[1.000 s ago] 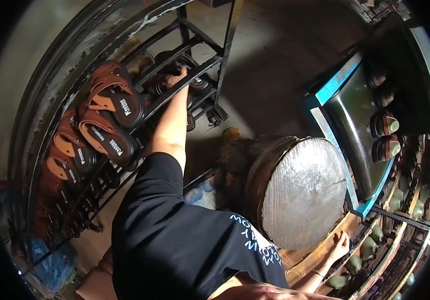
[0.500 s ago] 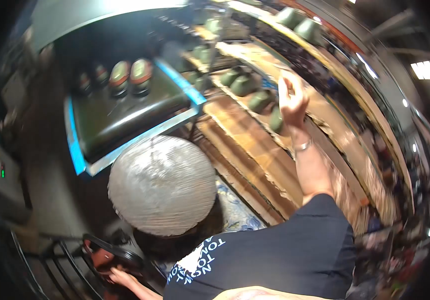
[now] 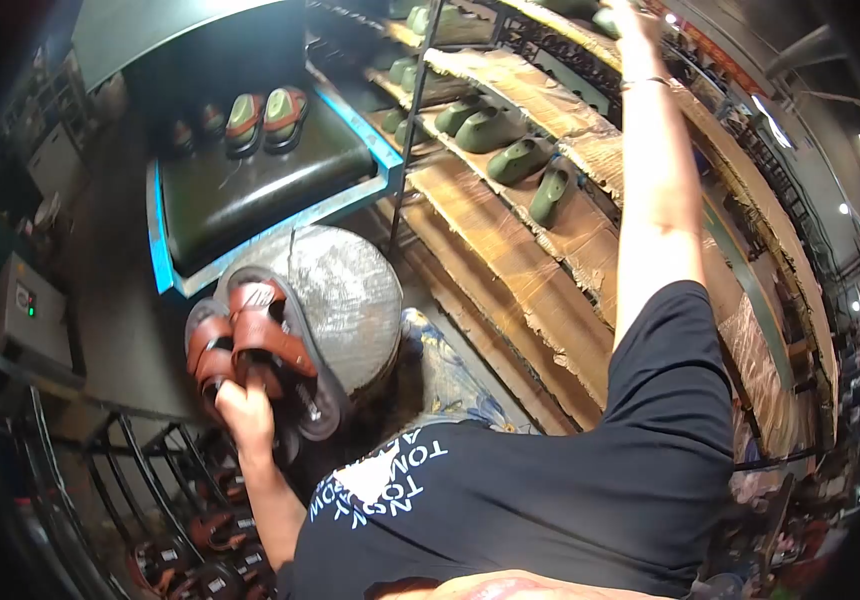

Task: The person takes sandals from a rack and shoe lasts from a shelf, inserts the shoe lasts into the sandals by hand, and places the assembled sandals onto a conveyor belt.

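Observation:
A pair of brown strap sandals (image 3: 272, 345) with dark soles is in my left hand (image 3: 244, 408), whose fingers are closed around the straps. They hang in front of a round, grey-topped block (image 3: 345, 295), covering part of its left side. My right arm stretches up to the top shelf, where my right hand (image 3: 638, 32) is beside a green shoe last (image 3: 606, 22). The top frame edge cuts off part of that hand, so its grip on the last is unclear.
Several green shoe lasts (image 3: 516, 160) stand on cardboard-covered shelves (image 3: 495, 225) to the right. Another pair of sandals (image 3: 283, 118) rests on a dark conveyor belt (image 3: 270, 190) with a blue frame. At lower left is a black metal rack (image 3: 115, 490) with more sandals.
My left hand has lifted the brown sandals from the lower left up in front of the round block. My right hand has moved up to the top shelf.

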The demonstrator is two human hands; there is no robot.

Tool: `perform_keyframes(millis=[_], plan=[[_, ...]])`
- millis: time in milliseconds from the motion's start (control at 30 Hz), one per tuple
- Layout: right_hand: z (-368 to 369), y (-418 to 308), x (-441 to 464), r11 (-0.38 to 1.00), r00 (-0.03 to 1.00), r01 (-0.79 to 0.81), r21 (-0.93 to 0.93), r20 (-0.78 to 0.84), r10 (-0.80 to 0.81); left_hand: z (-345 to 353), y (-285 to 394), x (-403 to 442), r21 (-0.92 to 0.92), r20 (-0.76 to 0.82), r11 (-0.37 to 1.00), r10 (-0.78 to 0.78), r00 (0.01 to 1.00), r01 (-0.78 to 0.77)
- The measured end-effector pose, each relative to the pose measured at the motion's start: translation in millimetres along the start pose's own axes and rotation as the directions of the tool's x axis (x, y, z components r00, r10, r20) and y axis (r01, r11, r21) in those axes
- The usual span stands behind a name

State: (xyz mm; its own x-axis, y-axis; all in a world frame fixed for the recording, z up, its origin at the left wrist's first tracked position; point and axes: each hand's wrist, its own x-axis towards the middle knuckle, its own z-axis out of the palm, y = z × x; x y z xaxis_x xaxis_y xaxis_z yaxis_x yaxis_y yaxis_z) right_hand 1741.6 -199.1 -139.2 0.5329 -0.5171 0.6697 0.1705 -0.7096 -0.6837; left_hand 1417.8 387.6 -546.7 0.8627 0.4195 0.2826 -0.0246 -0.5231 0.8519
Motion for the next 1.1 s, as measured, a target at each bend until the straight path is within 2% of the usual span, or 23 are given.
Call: perform_keyframes(millis=[33,100,133,167,200,233,300,367,433,467,500,533,567,633,700,767,833,900,933,967,1033,1067,1100], plan=[[-23,-5,-6,0.967,0.997,-0.069,0.243,0.046,0.059,10,15,4,-0.09,-0.007,0.994,0.053,0.999,-0.054],[-64,-12,-22,0.716,0.973,-0.228,0.659,0.176,0.149,22,13,5,0.092,0.053,0.992,0.081,0.995,-0.085],[-78,-9,-33,0.637,0.97,-0.237,0.733,0.214,0.115,24,18,6,0.168,0.092,0.983,0.059,0.994,-0.074],[-94,-1,-46,0.553,0.964,-0.256,0.793,0.252,0.085,29,24,4,0.244,0.135,0.968,0.027,0.99,-0.06],[-109,13,-52,0.454,0.916,-0.367,0.812,0.4,0.026,31,45,3,0.145,0.173,0.987,0.045,0.984,-0.071],[-121,-2,-93,0.409,0.917,-0.331,0.85,0.392,-0.073,31,72,1,0.047,0.199,0.996,0.061,0.978,-0.072],[-148,-7,-157,0.365,0.831,-0.424,0.829,0.516,-0.205,27,99,-5,-0.198,0.297,0.98,0.029,0.954,0.032],[-162,-17,-232,0.214,0.807,-0.584,0.783,0.589,0.049,18,112,11,-0.283,0.248,0.952,0.19,0.95,-0.117],[-164,-12,-296,0.345,0.831,-0.554,0.758,0.523,0.188,11,120,46,-0.228,0.153,0.948,0.26,0.953,-0.222],[-169,52,-326,0.705,0.9,-0.3,0.643,0.436,-0.015,19,106,68,-0.195,0.059,0.949,0.264,0.963,-0.248],[-170,105,-347,0.898,0.883,0.063,0.435,0.394,-0.253,31,85,90,-0.162,-0.033,0.947,0.277,0.96,-0.279],[-166,76,-365,0.706,0.803,-0.459,0.54,0.591,0.07,39,68,112,-0.015,0.046,0.966,0.26,0.965,-0.259],[-156,38,-390,0.291,0.542,-0.834,0.469,0.796,0.269,47,51,132,0.131,0.12,0.96,0.231,0.965,-0.246],[-140,27,-416,0.332,0.457,-0.862,0.384,0.872,0.176,71,19,162,0.294,0.221,0.907,0.241,0.945,-0.301],[-116,22,-428,0.562,0.466,-0.732,0.385,0.885,0.001,100,-21,187,0.283,0.34,0.906,0.212,0.916,-0.315],[-96,19,-435,0.689,0.44,-0.627,0.364,0.895,-0.074,108,-13,191,0.321,0.478,0.919,0.052,0.877,-0.229],[-68,27,-446,0.778,0.349,-0.48,0.406,0.902,-0.256,108,-5,186,0.364,0.487,0.887,0.078,0.87,-0.283],[-32,42,-452,0.908,0.277,-0.138,0.394,0.896,-0.347,109,-8,182,0.289,0.473,0.928,0.074,0.878,-0.234],[-16,39,-453,0.921,0.254,0.163,0.353,0.888,-0.384,106,-8,183,0.25,0.488,0.94,0.084,0.869,-0.231],[2,37,-459,0.916,0.226,0.258,0.306,0.903,-0.366,102,-5,182,0.254,0.488,0.94,0.08,0.869,-0.229],[37,46,-474,0.89,0.239,0.194,0.412,0.861,-0.45,92,3,176,0.207,0.517,0.944,0.118,0.848,-0.257],[42,26,-476,0.907,0.276,0.066,0.415,0.866,-0.417,94,-3,172,0.18,0.459,0.95,0.147,0.876,-0.254],[49,28,-481,0.907,0.321,0.045,0.418,0.854,-0.409,96,-8,174,0.184,0.459,0.95,0.145,0.876,-0.254]])
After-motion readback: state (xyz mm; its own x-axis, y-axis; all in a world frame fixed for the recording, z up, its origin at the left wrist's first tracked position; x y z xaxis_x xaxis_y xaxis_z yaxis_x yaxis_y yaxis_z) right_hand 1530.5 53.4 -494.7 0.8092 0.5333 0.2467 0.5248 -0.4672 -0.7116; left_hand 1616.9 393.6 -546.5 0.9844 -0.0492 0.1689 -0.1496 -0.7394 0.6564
